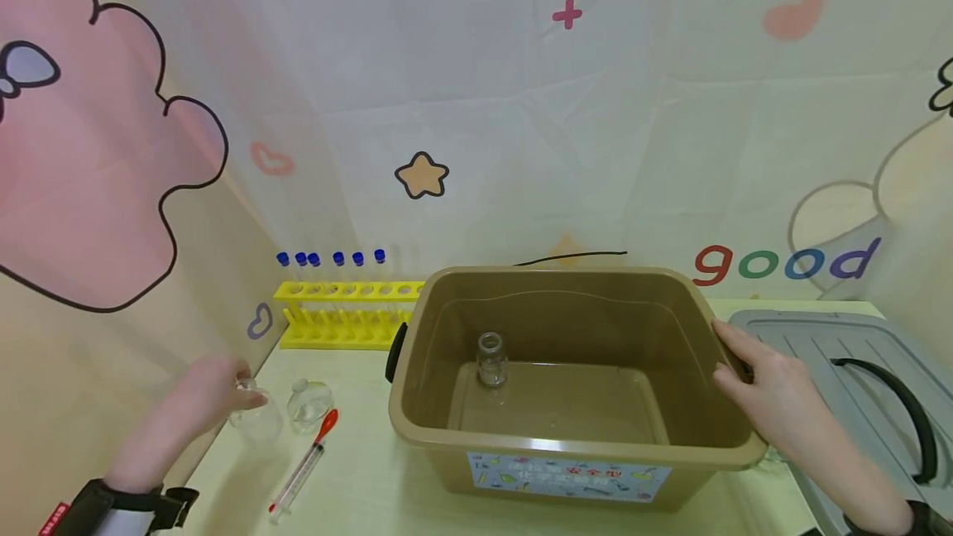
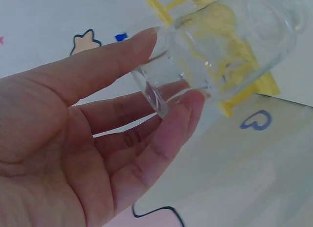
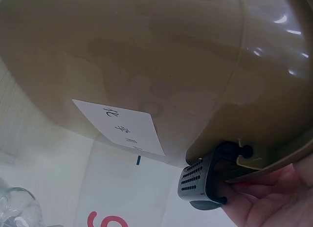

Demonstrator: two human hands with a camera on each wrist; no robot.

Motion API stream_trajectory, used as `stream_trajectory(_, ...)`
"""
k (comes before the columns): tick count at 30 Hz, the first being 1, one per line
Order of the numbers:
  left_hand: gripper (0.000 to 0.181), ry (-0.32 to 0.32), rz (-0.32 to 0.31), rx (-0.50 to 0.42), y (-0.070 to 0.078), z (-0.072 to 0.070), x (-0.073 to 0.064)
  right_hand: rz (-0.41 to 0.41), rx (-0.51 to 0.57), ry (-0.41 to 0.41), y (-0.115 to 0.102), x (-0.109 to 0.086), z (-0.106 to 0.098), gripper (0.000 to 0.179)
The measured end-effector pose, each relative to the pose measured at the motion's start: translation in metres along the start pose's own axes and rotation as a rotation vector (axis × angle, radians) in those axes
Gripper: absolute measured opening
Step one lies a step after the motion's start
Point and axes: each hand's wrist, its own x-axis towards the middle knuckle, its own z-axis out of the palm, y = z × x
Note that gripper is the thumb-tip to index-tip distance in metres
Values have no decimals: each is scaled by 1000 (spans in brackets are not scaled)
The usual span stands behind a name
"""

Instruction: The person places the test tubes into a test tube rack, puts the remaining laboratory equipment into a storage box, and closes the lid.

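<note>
My left hand [image 1: 211,391] holds a clear glass bottle [image 1: 258,423] by its neck over the left side of the table. In the left wrist view, thumb and fingers pinch the neck of the bottle [image 2: 234,46], which looks empty. On the right, my right hand [image 1: 774,391] grips the rim of a brown plastic bin [image 1: 551,438], thumb toward the inside. The right wrist view has the fingers [image 3: 249,200] under the rim beside a black handle clip [image 3: 198,183]. Inside the bin, near its left wall, stands a small glass jar [image 1: 492,361].
A round glass vessel [image 1: 308,404] sits beside a red-tipped syringe-like tube [image 1: 298,478]. Behind them, a yellow rack [image 1: 335,342] carries several blue-capped tubes. A grey lid [image 1: 804,346] with a black handle [image 1: 908,412] lies to the right. A printed cloth [image 1: 521,147] hangs behind.
</note>
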Motion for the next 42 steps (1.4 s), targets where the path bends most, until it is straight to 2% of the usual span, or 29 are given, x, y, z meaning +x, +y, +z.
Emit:
stream_trajectory(5, 31, 41, 47, 18, 19, -15, 2, -12, 5, 16, 0, 0, 0, 48)
stream_trajectory(10, 20, 137, 144, 22, 38, -26, 4, -9, 4, 13, 0, 1, 0, 49)
stream_trajectory(16, 24, 221, 223, -16, 59, -37, 8, -9, 8, 13, 1, 1, -1, 49)
stream_trajectory(23, 22, 249, 232, -45, 84, -50, 14, -10, 5, 10, 1, 0, 0, 49)
stream_trajectory(28, 16, 277, 281, -46, 103, -57, 20, -5, 3, 11, 1, 1, -1, 49)
stream_trajectory(31, 18, 281, 302, -47, 114, -59, 25, -3, 6, 17, 1, 1, 0, 49)
stream_trajectory(42, 25, 232, 327, -48, 154, -63, 46, 6, 4, 0, 3, 1, 0, 50)
